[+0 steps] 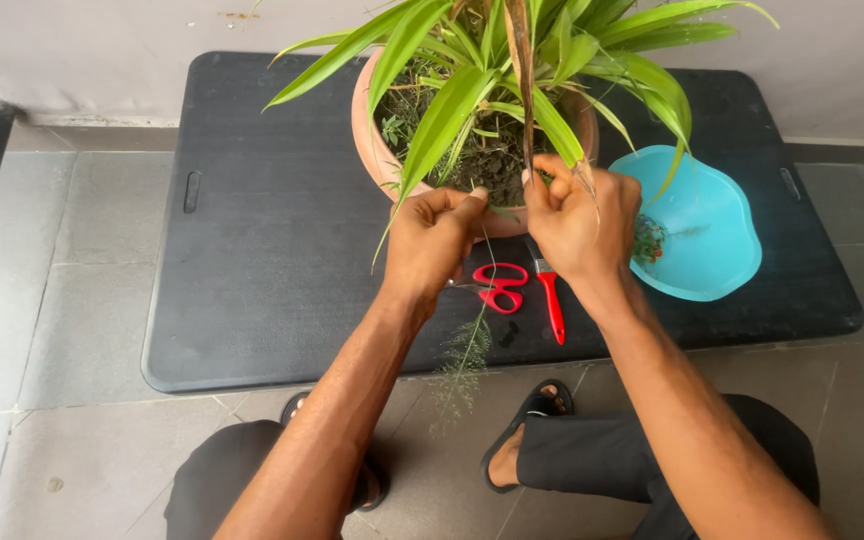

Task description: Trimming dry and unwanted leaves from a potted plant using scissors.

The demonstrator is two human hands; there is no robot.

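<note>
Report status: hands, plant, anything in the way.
Left hand pinching a feathery weed. Right hand gripping a dry brown leaf. Potted plant on black mat. Red scissors lie below, clear.

**Colours and patterns noted**

Pot (372, 140): terracotta pink, plain. Leaves (452, 110): bright green, some with paler edges; one dried leaf (522, 70) brown. Soil (497, 165): dark brown-black. Weed (462, 365): thin feathery stem, dull grey-green. Scissors (500, 287): red handles. Brush (551, 300): red handle, dark bristles. Bowl (712, 230): turquoise, with small green and reddish scraps inside. Mat (262, 250): black, fine-grained texture. Floor (82, 330): grey tiles, pale joints. Wall (102, 50): off-white. Sandals (537, 405): black. Trousers (602, 455): black.
</note>
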